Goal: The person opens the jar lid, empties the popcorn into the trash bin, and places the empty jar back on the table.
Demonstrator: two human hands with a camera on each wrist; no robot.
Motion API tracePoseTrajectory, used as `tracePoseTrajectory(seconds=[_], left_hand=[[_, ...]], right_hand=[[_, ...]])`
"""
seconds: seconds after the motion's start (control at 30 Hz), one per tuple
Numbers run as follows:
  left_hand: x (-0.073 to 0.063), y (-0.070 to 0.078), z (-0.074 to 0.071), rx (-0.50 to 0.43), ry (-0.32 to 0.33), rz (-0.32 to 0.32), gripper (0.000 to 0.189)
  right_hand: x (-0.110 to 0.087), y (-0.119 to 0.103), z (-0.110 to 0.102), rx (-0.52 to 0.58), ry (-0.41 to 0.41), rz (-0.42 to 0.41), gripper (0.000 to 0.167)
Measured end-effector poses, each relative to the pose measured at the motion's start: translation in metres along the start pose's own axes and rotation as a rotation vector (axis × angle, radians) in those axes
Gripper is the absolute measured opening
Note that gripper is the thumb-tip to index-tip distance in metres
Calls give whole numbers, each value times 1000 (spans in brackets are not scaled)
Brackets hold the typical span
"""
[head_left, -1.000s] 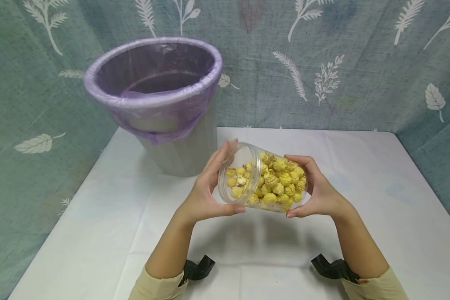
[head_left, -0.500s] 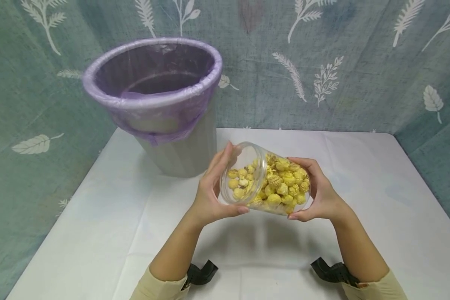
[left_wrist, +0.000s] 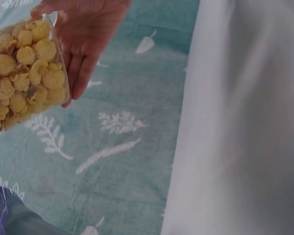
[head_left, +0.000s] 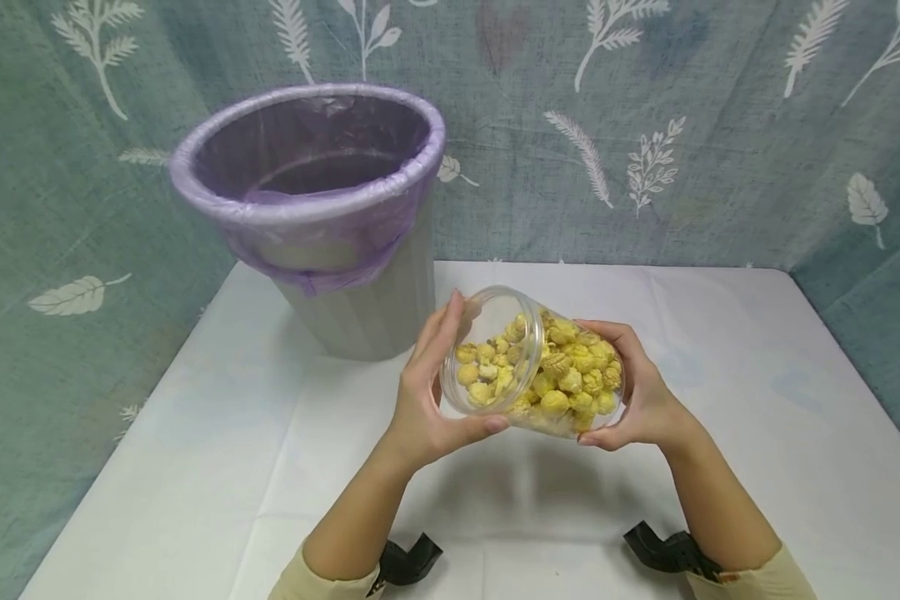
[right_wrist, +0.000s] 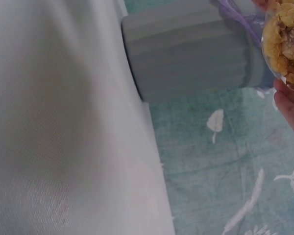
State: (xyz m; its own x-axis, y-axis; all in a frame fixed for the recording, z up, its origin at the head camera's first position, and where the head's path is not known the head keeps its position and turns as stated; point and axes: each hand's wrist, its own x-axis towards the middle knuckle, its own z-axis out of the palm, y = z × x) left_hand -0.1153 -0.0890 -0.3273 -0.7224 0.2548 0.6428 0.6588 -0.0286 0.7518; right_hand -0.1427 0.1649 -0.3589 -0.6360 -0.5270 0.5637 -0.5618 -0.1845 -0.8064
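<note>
A clear plastic jar [head_left: 528, 346] lies on its side in the air above the table, its rim end facing left. Yellow popcorn [head_left: 573, 371] fills much of it, with some pieces lying toward the rim. My left hand [head_left: 427, 408] grips the rim end, thumb below and fingers behind. At the base end my right hand [head_left: 641, 396] holds the jar between thumb and fingers. In the left wrist view the popcorn [left_wrist: 24, 68] shows through the jar wall, with the right hand [left_wrist: 85, 39] at its base. The right wrist view catches only part of the jar [right_wrist: 286, 46].
A grey bin [head_left: 363, 312] with a purple liner bag [head_left: 307, 208] folded over its rim stands at the back left, close to the left hand. White cloth [head_left: 720, 467] covers the table. A green leaf-patterned curtain [head_left: 720, 125] hangs behind and at the sides.
The jar has shifted slightly right and down in the head view and turned a little, showing more of its rim end. Some popcorn has shifted inside. Both hands keep their grip.
</note>
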Motion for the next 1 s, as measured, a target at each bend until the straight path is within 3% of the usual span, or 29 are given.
tracePoseTrajectory(seconds=[0.2,0.33,0.5,0.6,0.83,0.93,1.0], left_hand=[[-1,1,5,2,24,1,111],[-3,3,9,38,77,7,109],[-4,3,16,11,117,-50,109],[-2,0,14,-41,60,-43,112],[9,-1,-22,-110,-224,146,121],[10,-1,-32,-96,-289,146,118],[9,-2,-34,-91,-288,123,115]], right_hand=[[-5,-3,2,-28,23,48,108],[-6,0,4,-39,23,-9,107],[-6,0,2,-36,32,1,107],[-6,-2,-3,-27,35,2,106],[-2,2,-2,-110,-21,-61,103],[-2,2,-1,-112,-48,-19,103],[-2,3,-1,-93,-58,4,103]])
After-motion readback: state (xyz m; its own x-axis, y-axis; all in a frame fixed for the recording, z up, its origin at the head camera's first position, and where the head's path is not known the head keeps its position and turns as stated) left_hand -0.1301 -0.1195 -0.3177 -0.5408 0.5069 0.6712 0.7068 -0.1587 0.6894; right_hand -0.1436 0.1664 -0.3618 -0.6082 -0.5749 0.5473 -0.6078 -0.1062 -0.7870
